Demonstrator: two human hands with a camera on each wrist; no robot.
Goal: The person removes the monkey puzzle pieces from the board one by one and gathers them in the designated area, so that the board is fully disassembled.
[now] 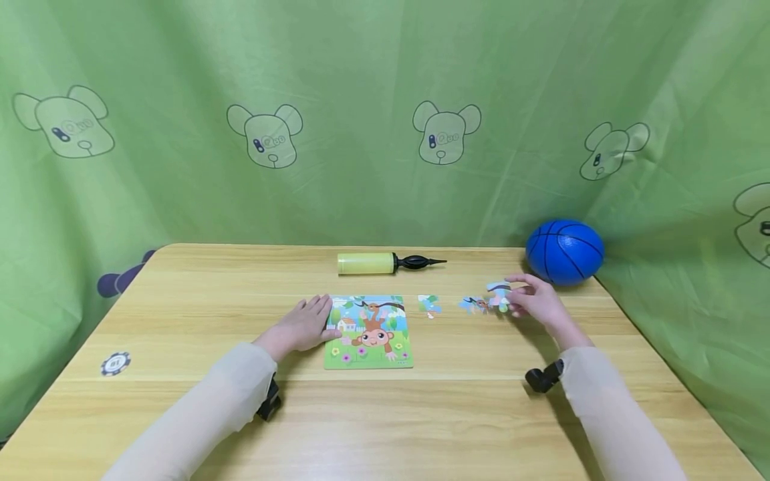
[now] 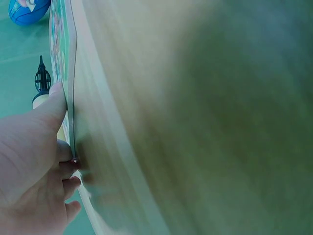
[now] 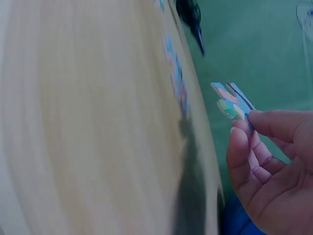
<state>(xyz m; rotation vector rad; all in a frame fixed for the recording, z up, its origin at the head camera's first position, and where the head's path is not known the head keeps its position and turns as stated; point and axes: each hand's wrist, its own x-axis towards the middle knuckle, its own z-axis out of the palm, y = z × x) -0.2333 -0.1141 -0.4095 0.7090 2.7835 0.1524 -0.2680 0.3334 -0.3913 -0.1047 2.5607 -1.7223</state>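
Note:
A square jigsaw puzzle [image 1: 368,332] with a hanging cartoon monkey lies flat on the table. My left hand [image 1: 305,324] rests at its left edge, the thumb [image 2: 55,103] laid on the puzzle and the other fingers extended along its side. Off to the right, my right hand [image 1: 537,304] pinches a jigsaw piece [image 1: 498,294] between thumb and fingers; in the right wrist view this piece [image 3: 234,101] is held above the tabletop. Two separate pieces lie between the hands: one with green and white [image 1: 429,304], the other blue and brown [image 1: 474,304].
Behind the puzzle lies a yellow hand pump [image 1: 367,263] with a black nozzle. A blue basketball [image 1: 565,252] sits at the back right corner, close to the right hand. A poker chip [image 1: 115,363] is on the left. Green curtain [image 1: 361,194] hangs behind the wooden table [image 1: 421,421].

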